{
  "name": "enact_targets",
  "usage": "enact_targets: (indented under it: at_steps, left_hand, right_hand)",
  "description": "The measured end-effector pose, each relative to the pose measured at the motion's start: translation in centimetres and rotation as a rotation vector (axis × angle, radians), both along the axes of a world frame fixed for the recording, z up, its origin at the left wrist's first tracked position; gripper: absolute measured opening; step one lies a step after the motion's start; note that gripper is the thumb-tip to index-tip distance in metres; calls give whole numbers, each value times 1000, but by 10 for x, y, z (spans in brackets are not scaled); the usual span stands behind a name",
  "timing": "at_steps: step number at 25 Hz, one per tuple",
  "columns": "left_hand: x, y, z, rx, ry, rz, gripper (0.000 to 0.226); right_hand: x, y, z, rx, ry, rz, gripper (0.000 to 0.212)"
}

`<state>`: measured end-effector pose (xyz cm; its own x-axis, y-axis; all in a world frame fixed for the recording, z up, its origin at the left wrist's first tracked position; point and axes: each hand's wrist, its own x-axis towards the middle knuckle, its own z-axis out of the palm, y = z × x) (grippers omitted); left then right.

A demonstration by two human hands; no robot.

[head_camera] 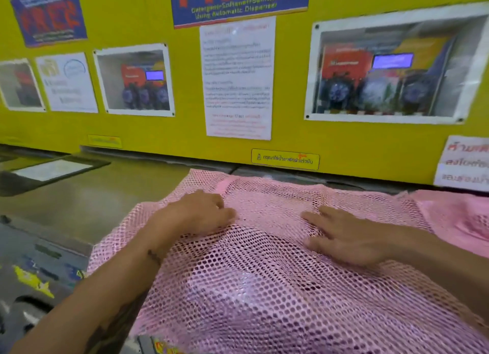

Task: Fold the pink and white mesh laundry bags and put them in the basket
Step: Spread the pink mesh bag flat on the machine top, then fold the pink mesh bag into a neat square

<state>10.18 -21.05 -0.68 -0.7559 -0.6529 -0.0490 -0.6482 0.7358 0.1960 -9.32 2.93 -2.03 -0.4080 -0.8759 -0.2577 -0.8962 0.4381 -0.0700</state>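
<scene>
On a steel counter [111,203] below a yellow wall [291,131] of posted notices, you press both palms onto a pink mesh laundry bag [251,287] spread flat across the surface. Your left hand [201,211] rests at ten o'clock on the bag, fingers together and slightly curled, tips bearing down on the netting. Your right hand [346,237] lies at two o'clock, fingers extended and a little apart, flat against the mesh. Neither hand pinches anything; both appear to be smoothing the fabric, likely so a clean fold can follow. The bag's far edge reaches the wall at twelve o'clock, while its near part drapes toward you at six o'clock. More pink mesh [455,216] lies at three o'clock, touching the first bag. No basket and no white bag are in view, so the folding seems at an early stage.
</scene>
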Motion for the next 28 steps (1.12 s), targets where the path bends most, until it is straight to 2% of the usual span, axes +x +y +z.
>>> enact_targets:
  at_steps: [2, 5, 8, 12, 17, 19, 22, 28]
  left_hand:
    - [-9, -2, 8, -34, 92, -35, 81]
    - [-25, 2, 4, -28, 37, -94, 86]
    - [-46, 15, 16, -88, 155, -213, 70]
    - [-89, 59, 50, -93, 336, -452, 47]
    - [-135, 120, 69, -15, 381, -601, 38]
    - [-150, 143, 69, -11, 399, -631, 35]
    - [-170, 173, 63, 11, 360, -660, 37]
    - [-204, 220, 55, 47, 318, -647, 46]
  right_hand:
    - [3, 2, 4, -17, -5, -24, 108]
    - [3, 3, 13, -58, -16, -53, 101]
    - [2, 17, 28, -122, -16, -80, 80]
    - [-26, 59, 60, -172, 47, -179, 73]
    - [-85, 149, 91, -34, 226, -562, 79]
    - [-93, 178, 93, 61, 210, -662, 79]
    - [-99, 199, 77, 64, 144, -651, 70]
    - [-122, 204, 79, -289, 56, -503, 42]
